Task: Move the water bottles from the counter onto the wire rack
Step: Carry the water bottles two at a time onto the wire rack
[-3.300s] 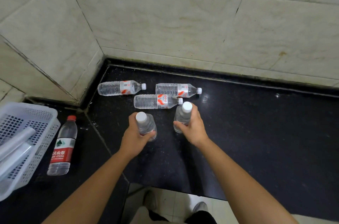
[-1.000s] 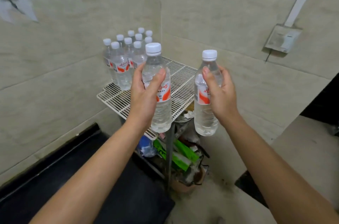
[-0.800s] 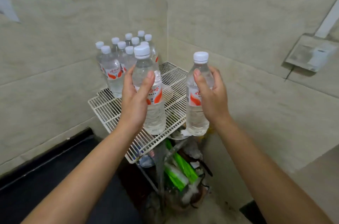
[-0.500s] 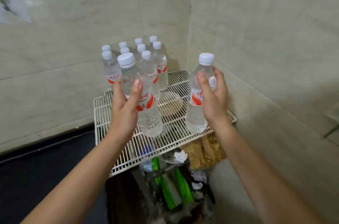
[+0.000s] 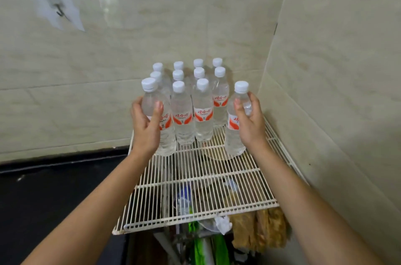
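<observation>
My left hand (image 5: 145,128) grips a clear water bottle (image 5: 166,134) with a white cap and red label, upright at the left end of the front row on the white wire rack (image 5: 195,191). My right hand (image 5: 251,122) grips a second such bottle (image 5: 235,130), upright with its base at the rack's right side. Between and behind them stand several more capped bottles (image 5: 202,112) in rows against the corner of the tiled walls.
The near half of the rack is bare wire. Under it lie green packets (image 5: 201,247), crumpled paper and a brown bundle (image 5: 258,230). A black counter (image 5: 54,188) runs along the left. Tiled walls close in behind and on the right.
Both hands have carried their bottles forward and down, from above the rack's front to the rack surface beside the standing rows. The view has moved closer over the rack.
</observation>
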`<move>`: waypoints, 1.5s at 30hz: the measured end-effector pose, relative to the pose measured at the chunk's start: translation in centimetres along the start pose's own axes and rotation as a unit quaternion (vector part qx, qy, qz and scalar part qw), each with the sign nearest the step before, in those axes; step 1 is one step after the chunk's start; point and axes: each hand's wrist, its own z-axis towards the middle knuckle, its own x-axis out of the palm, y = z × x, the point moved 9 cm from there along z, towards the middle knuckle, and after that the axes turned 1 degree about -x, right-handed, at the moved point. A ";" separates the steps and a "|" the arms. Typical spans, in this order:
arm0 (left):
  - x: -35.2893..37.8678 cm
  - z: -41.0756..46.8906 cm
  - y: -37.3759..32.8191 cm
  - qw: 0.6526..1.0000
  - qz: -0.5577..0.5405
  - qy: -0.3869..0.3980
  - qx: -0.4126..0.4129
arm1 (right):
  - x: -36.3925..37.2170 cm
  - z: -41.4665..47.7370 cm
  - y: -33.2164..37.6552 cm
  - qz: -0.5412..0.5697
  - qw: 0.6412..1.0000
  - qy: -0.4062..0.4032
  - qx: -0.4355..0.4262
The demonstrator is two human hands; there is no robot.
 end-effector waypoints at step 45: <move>-17.4 -15.4 -5.7 0.829 0.537 -0.119 0.103 | 13.3 -12.2 7.0 -0.248 0.908 0.108 -0.319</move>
